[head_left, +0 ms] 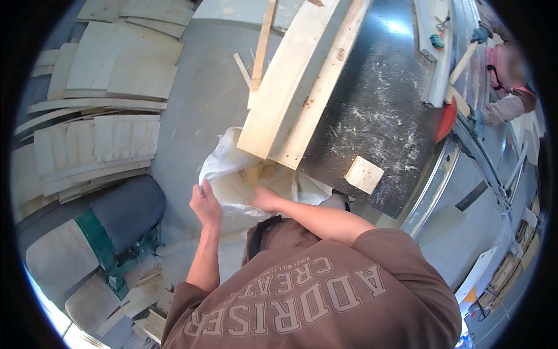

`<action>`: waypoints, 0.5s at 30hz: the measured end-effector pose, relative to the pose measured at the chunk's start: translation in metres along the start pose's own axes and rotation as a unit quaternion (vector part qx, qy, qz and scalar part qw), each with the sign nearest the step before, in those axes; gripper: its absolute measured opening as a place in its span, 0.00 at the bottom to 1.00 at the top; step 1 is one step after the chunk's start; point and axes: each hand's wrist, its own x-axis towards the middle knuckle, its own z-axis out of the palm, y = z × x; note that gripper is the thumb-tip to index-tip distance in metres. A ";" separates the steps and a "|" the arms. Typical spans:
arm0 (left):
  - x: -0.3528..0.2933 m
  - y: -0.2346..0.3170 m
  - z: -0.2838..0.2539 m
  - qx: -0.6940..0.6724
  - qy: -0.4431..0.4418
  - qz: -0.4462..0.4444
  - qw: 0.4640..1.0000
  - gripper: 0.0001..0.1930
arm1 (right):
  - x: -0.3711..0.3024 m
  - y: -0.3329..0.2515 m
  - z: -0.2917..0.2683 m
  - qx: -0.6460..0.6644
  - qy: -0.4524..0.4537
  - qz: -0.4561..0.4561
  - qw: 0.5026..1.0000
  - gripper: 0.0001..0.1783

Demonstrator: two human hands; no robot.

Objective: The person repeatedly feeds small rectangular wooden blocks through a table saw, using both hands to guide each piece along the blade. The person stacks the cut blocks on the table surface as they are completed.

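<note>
A white plastic bag [216,161] gapes in front of me, below the near ends of long boards, with pale wood offcuts [251,174] inside it. My left hand [206,203] is closed on the bag's left rim. Reaching over the near edge, my right hand [266,199] dips into the bag's mouth. Its fingertips are partly hidden, so whether it grips anything cannot be made out. A small pale wood block [364,174] lies to the right of the bag on a dark, dust-strewn table [372,110].
Long pale boards [293,81] overhang the table's left side. Stacked wood panels [116,64] fill the left, above a dark rounded seat-like object [129,203]. At right, a co-worker's gloved hand [476,123] is near a red disc [446,121] and metal rails [433,186].
</note>
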 end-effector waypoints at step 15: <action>-0.032 0.099 0.056 0.001 0.084 0.258 0.962 0.14 | -0.283 0.069 -0.205 0.008 0.555 -0.080 0.828 0.12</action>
